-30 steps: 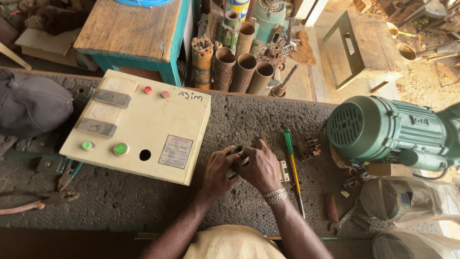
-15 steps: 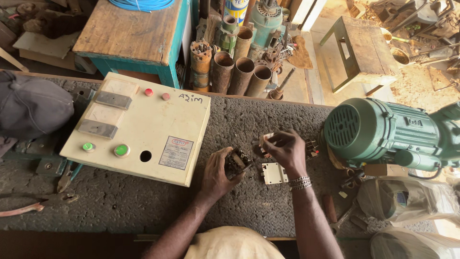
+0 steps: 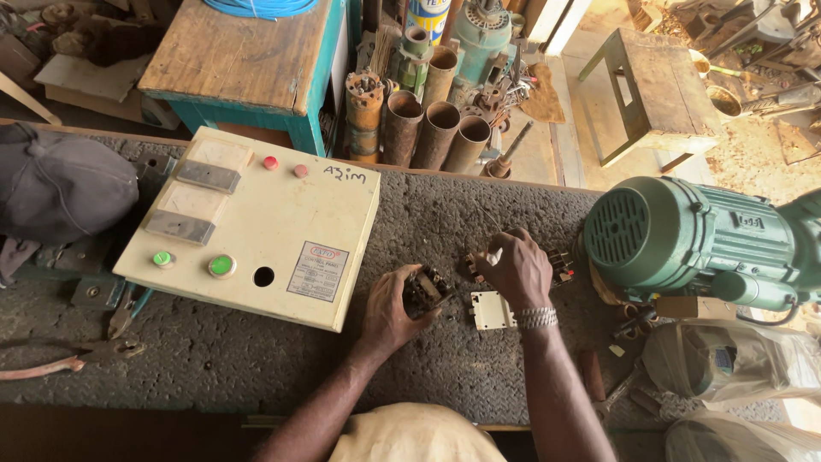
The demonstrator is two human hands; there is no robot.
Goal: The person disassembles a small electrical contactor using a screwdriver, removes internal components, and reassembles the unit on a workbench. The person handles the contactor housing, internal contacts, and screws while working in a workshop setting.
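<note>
Centre of frame, on bench (image 3: 256, 368): left hand (image 3: 389, 312) curled around dark part (image 3: 425, 289); right hand (image 3: 516, 268) pinching small pale piece (image 3: 493, 256), above white plate (image 3: 492, 310). Cream panel (image 3: 256, 222) left, green motor (image 3: 684, 239) right.

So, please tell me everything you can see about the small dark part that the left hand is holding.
The small dark part is a blocky piece, black with brownish metal bits on top; finer detail is too small to tell. It sits low on the grey bench mat, beside the cream control box. The left hand wraps it from the left, fingers curled over its top. A pale square plate lies apart on its right, and the right hand does not touch it.
</note>
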